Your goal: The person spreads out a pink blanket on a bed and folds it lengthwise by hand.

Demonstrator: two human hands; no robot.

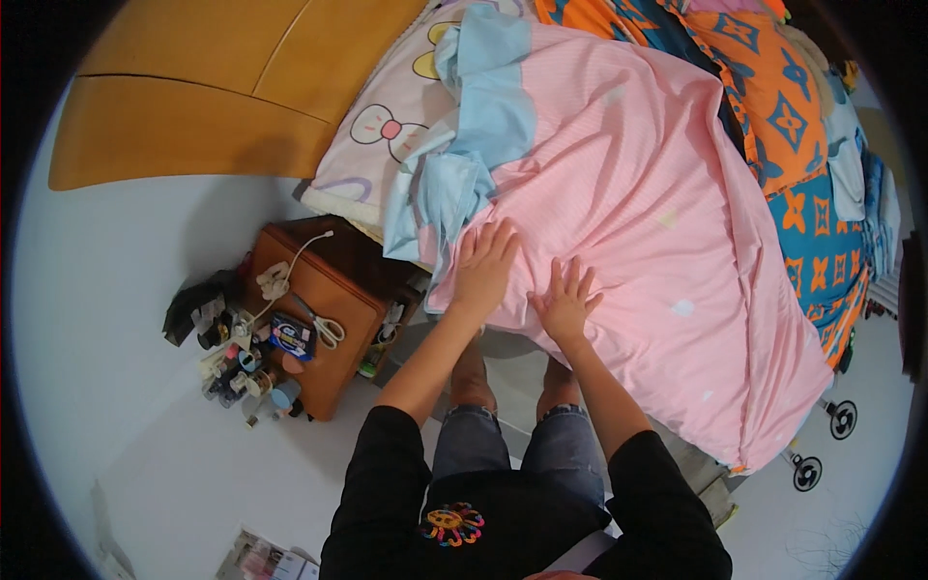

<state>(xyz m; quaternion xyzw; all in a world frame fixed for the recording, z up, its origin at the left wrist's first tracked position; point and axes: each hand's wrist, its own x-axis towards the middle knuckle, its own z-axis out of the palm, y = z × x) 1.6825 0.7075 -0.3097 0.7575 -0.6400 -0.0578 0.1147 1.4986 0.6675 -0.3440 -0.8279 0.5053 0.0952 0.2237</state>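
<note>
A pink quilt (652,217) with a light blue border (500,87) lies rumpled over the bed. My left hand (484,268) rests flat on the quilt's near edge, beside the bunched blue border, fingers a little apart. To its right, my right hand (569,301) presses on the pink cloth with its fingers spread, and creases run out from it. Neither hand holds anything. A pale patterned sheet (377,145) with a fleecy edge shows past the border, towards the headboard. Orange and teal patterned bedding (783,116) lies along the quilt's far side.
The wooden headboard (203,123) stands at upper left. Left of the bed, a wooden nightstand (348,370) holds scissors (326,330), a dark packet (291,336), a white cable (293,261) and several small bottles and jars. Two small fans (842,419) appear at the lower right.
</note>
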